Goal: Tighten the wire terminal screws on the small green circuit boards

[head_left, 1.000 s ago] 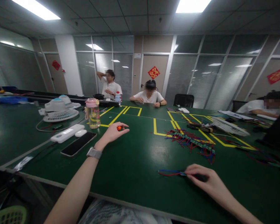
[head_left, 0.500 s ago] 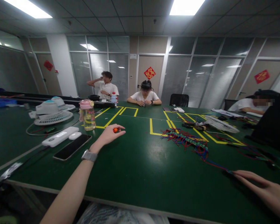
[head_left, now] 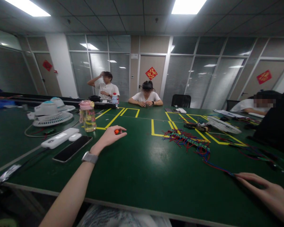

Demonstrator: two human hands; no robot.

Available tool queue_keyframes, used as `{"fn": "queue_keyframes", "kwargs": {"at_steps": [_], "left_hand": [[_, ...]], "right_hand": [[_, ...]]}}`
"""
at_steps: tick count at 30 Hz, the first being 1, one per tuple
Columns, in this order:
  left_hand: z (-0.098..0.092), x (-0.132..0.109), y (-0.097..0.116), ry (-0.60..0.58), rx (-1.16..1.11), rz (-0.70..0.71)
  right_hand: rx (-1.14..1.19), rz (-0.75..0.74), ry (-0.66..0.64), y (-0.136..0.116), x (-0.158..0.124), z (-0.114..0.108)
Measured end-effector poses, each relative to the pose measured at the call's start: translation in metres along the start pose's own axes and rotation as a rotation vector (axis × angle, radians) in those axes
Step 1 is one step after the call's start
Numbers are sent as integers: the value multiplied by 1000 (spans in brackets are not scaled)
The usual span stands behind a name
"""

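My left hand (head_left: pixel 110 136) lies over the green table with its fingers curled round a small orange object (head_left: pixel 116 131). Most of that object is hidden by the hand, so its kind does not show. At the lower right, my right hand (head_left: pixel 262 190) pinches the end of a thin pair of red and blue wires (head_left: pixel 219 169) between thumb and fingers. These wires run back to a row of small green circuit boards (head_left: pixel 189 138) with many short red and blue leads.
Left of my left hand are a pink-lidded bottle (head_left: pixel 87 116), a phone (head_left: pixel 72 148), a white power strip (head_left: pixel 60 138) and white fans (head_left: pixel 52 117). Another fan part (head_left: pixel 223 125) lies at the right. Several people sit around the table, and yellow tape (head_left: pixel 152 127) marks its top.
Both hands keep their hold and pose. The whole view has shifted very slightly; nothing on the table has visibly moved.
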State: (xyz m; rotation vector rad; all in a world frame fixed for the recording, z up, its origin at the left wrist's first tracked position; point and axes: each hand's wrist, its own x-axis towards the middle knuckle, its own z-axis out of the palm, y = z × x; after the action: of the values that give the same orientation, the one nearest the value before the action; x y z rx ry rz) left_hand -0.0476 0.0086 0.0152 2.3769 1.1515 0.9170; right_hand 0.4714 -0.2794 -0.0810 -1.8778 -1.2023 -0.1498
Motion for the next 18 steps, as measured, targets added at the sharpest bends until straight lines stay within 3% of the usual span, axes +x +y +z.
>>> {"fn": "queue_keyframes", "kwargs": {"at_steps": [3, 8, 13, 18], "left_hand": [[0, 0, 0, 1, 4, 11], [0, 0, 1, -14, 14, 4], [0, -1, 0, -15, 11, 9], [2, 0, -3, -23, 11, 14]], "right_hand": [[5, 133, -123, 0, 1, -1], [-4, 157, -155, 3, 2, -3], [-76, 31, -98, 0, -3, 0], [-128, -158, -143, 8, 3, 1]]}}
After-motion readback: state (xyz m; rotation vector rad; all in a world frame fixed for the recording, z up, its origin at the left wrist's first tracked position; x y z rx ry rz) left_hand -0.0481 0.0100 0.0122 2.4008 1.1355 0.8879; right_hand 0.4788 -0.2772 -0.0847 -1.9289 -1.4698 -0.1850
